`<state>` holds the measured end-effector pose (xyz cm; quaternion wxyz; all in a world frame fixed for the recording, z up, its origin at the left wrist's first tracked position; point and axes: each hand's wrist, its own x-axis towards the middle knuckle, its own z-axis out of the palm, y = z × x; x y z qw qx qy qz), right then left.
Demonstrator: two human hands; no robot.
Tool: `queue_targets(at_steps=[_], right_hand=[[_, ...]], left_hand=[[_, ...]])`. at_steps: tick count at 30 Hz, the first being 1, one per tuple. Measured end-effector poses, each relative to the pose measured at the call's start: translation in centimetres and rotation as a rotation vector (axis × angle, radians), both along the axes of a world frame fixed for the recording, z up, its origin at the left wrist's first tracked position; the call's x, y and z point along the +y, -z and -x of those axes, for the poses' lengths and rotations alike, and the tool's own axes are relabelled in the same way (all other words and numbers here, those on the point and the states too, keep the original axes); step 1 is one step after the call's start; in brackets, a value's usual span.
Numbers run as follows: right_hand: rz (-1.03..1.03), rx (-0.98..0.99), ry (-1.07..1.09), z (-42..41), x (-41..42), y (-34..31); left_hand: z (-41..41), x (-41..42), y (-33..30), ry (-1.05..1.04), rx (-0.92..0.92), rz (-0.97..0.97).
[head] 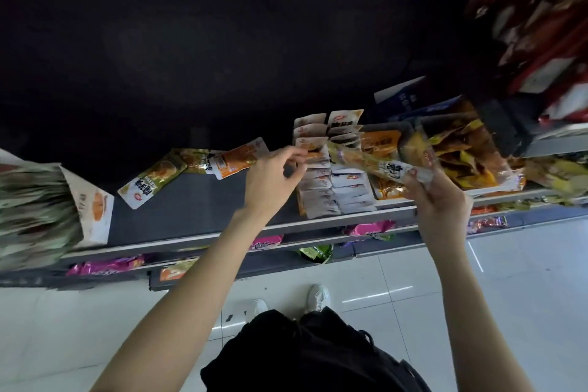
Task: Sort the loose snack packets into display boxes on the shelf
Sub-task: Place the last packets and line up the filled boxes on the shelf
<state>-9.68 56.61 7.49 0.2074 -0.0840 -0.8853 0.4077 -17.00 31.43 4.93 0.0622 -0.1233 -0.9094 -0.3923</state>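
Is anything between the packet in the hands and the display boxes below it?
Nothing visible. Both hands, left and right, hold the long packet directly over the open display boxes; only filed packets lie underneath.

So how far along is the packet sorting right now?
Partly done. The white packets already stand in rows on the shelf. Both the left hand and right hand hold a long yellow packet. Three loose packets still lie unsorted.

Right hand [440,200] grips long packet [372,162]; left hand [273,181] pinches its end
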Motion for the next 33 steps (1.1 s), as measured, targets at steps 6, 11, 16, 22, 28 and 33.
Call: queue_targets(at_steps=[6,11,16,22,28,33], right_hand=[[-0.289,0.189,-0.005,4.4,2.6,0.1],[-0.562,0.174,-0.203,8.4,3.5,1.7],[-0.874,0.157,-0.338,11.9,1.4,1.8],[-0.895,0.068,-0.446,13.9,-0.4,3.8],[-0.768,0.156,-0.433,13.8,0.6,3.1],[-0.917,0.077,-0.523,13.8,-0.4,4.3]], left_hand=[[2.4,5.5,2.8,0.04,-0.033,0.372],[3.2,7.7,3.9,0.049,-0.004,0.522],[3.5,8.6,4.5,0.004,0.033,0.526],[3.7,9.0,4.7,-0.068,0.112,0.464],[3.6,9.0,4.9,-0.074,0.145,0.44],[3.6,9.1,5.1,-0.078,0.116,0.403]])
